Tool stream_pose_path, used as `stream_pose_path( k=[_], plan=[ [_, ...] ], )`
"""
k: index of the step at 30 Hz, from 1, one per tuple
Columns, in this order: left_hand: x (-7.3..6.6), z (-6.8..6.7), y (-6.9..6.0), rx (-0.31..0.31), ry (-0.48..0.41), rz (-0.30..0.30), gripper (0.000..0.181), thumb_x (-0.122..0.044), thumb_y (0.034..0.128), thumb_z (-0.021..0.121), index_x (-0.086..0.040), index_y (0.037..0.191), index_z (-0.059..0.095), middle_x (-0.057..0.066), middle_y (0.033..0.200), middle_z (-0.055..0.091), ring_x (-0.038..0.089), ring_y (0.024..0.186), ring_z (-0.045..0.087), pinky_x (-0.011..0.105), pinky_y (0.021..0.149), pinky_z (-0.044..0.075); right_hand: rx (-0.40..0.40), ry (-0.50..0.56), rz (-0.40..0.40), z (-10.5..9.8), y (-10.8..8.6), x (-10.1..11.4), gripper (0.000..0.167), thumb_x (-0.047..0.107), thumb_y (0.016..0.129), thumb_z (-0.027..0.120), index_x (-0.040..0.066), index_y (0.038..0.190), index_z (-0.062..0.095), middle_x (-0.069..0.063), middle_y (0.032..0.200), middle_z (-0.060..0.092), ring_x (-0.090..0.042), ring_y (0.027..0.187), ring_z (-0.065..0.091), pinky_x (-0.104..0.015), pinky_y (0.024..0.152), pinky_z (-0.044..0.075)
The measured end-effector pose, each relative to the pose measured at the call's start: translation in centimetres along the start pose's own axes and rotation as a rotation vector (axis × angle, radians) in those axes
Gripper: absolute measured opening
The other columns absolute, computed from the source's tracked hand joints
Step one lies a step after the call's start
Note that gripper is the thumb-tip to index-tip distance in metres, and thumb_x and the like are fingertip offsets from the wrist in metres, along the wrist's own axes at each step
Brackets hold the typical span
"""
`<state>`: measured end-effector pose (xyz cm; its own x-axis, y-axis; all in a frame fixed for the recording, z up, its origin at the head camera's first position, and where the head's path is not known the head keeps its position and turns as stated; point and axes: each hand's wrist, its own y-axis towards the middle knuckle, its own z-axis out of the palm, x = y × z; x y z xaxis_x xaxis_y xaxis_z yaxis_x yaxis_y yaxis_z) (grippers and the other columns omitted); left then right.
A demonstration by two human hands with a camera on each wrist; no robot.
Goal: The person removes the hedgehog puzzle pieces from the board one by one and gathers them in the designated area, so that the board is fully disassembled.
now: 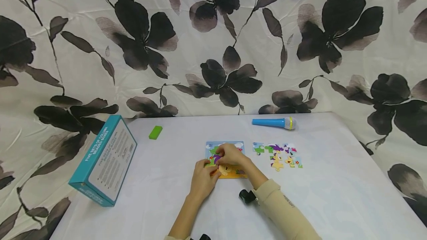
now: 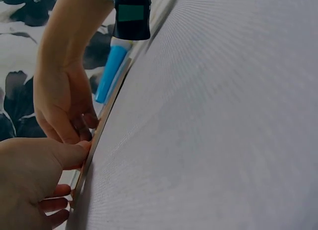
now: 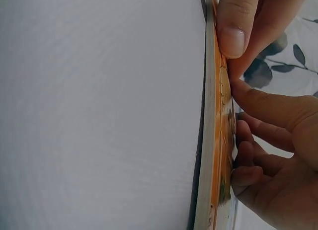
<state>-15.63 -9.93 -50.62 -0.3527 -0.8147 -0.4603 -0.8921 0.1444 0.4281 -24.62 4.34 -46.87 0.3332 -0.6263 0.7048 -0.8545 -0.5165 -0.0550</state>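
A jigsaw puzzle board (image 1: 230, 173) with an orange lower border and a blue top lies on the table. My left hand (image 1: 202, 180) holds its left side, the thumb on the near edge in the left wrist view. Over the board's middle, my right hand (image 1: 231, 155) has its fingers bent together and pinches a puzzle piece, mostly covered by the fingers. Both hands' fingertips are close together at the board in the right wrist view. Loose puzzle pieces (image 1: 277, 147), several partly joined, lie to the right of the board.
A teal and white box (image 1: 111, 158) stands at the left of the white table (image 1: 160, 203). A green block (image 1: 155, 132) lies behind it to the right. Near the back edge is a blue toy microphone (image 1: 271, 122). Floral cloth (image 1: 220, 47) hangs behind the table.
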Motion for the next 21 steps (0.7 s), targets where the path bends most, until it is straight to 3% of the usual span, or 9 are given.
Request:
stream_pose_path(
  k=[10, 21],
  plan=[
    [-0.21, -0.44, -0.11, 0.022, -0.028, -0.071, 0.022, -0.021, 0.0772, 0.077, -0.003, 0.091, 0.076, 0.018, 0.112, 0.059, 0.031, 0.107, 0.052, 0.043, 0.093, 0.045, 0.038, 0.007, 0.069, -0.22, 0.53, 0.32, 0.035, 0.010, 0.072, 0.081, -0.002, 0.100, 0.064, -0.006, 0.084, 0.060, -0.015, 0.076, 0.055, -0.027, 0.072, 0.050],
    [0.06, -0.17, -0.10, -0.005, -0.054, -0.103, 0.020, -0.018, 0.0740, 0.080, -0.003, 0.087, 0.075, 0.018, 0.110, 0.059, 0.032, 0.104, 0.054, 0.046, 0.091, 0.046, 0.075, -0.018, 0.073, -0.41, 0.88, 0.25, 0.039, 0.013, 0.070, 0.083, -0.001, 0.099, 0.062, -0.005, 0.085, 0.059, -0.016, 0.078, 0.056, -0.026, 0.072, 0.051]
  ],
)
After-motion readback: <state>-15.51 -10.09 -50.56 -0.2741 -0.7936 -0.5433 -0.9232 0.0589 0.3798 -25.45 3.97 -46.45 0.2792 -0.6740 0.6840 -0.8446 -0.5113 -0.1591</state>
